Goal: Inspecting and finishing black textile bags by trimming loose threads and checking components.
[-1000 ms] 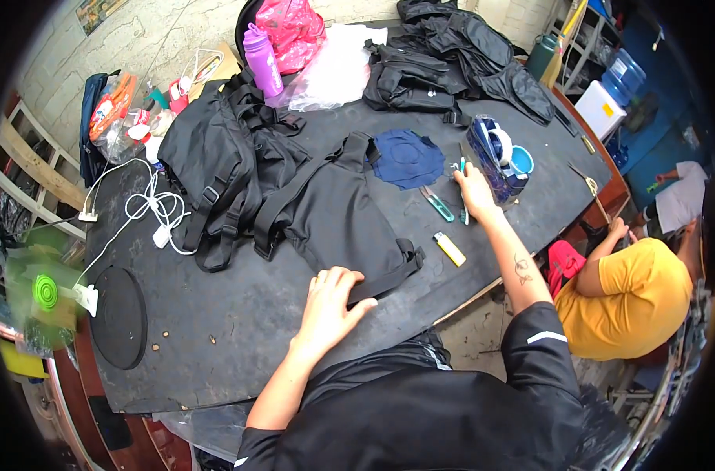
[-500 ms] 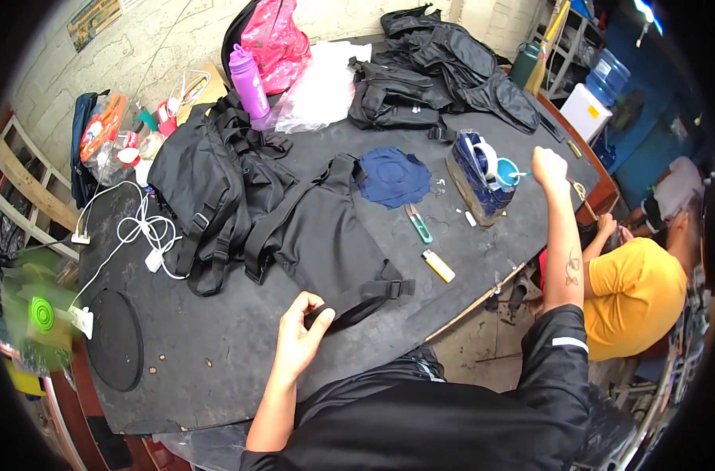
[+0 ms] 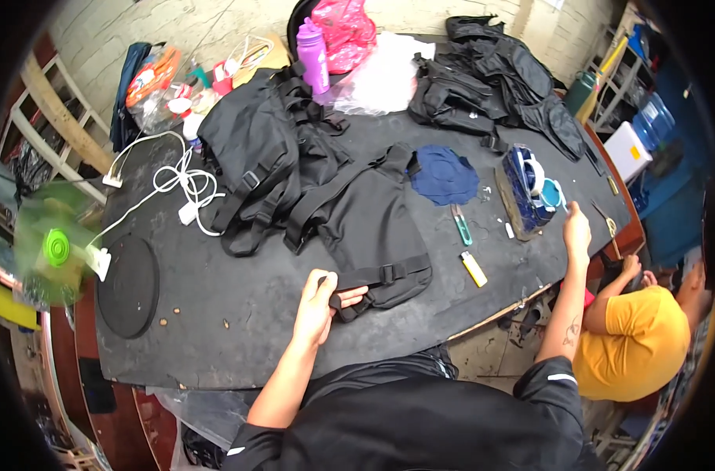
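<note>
My left hand (image 3: pixel 317 304) is closed on the end of a black strap (image 3: pixel 357 276) with a buckle. That strap lies across the near end of a black bag (image 3: pixel 365 228) on the table, and some of my fingertips show beneath it. To the right, my right hand (image 3: pixel 577 234) is closed beside a blue tape dispenser (image 3: pixel 522 192). A short pale strip runs from the dispenser's teal roll (image 3: pixel 551 195) to my fingertips. Left of the dispenser lie a round piece of dark blue cloth (image 3: pixel 444 175), teal-handled thread snips (image 3: pixel 461 228) and a yellow lighter (image 3: pixel 474 269).
More black bags (image 3: pixel 255 149) are heaped at the left, others (image 3: pixel 491 86) at the back right. A purple bottle (image 3: pixel 313 59) stands at the back. A white cable (image 3: pixel 186 177) and a black disc (image 3: pixel 128 286) lie left. A person in a yellow shirt (image 3: pixel 636 341) sits at the right.
The view has shifted, moving the table contents rightward. My right hand has come nearer to me beside the dispenser. My left fingers have slipped under the strap, which now lies across the bag.
</note>
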### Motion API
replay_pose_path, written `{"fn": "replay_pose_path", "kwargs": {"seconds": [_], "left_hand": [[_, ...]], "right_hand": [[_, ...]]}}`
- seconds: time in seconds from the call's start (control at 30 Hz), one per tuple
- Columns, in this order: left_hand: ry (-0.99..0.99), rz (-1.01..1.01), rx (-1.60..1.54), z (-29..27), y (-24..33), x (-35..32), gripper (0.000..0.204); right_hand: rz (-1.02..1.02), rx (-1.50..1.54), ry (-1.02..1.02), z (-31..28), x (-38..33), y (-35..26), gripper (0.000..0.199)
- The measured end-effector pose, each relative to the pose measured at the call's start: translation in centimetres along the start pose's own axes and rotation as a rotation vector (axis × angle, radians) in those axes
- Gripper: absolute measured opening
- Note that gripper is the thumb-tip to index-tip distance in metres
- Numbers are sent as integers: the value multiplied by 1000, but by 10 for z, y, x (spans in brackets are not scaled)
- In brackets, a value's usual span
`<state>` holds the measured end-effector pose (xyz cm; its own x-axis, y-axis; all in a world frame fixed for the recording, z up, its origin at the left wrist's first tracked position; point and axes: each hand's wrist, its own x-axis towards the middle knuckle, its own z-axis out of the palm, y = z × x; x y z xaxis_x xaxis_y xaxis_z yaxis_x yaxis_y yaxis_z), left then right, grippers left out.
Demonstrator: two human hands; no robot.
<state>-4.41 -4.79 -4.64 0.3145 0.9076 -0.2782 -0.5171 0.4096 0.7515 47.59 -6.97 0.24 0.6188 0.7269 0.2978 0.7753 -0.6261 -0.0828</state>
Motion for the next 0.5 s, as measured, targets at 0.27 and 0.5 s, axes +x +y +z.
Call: {"fn": "replay_pose_path", "kwargs": {"seconds": [0.27,0.5], "left_hand": [[17,73,120,-6,-13,1,23],[23,391,418,25,-35,29,19]], "right_hand": [[19,260,294,16,-31,-42,23],[-164,220,-120,61,-51,-155,23]]}}
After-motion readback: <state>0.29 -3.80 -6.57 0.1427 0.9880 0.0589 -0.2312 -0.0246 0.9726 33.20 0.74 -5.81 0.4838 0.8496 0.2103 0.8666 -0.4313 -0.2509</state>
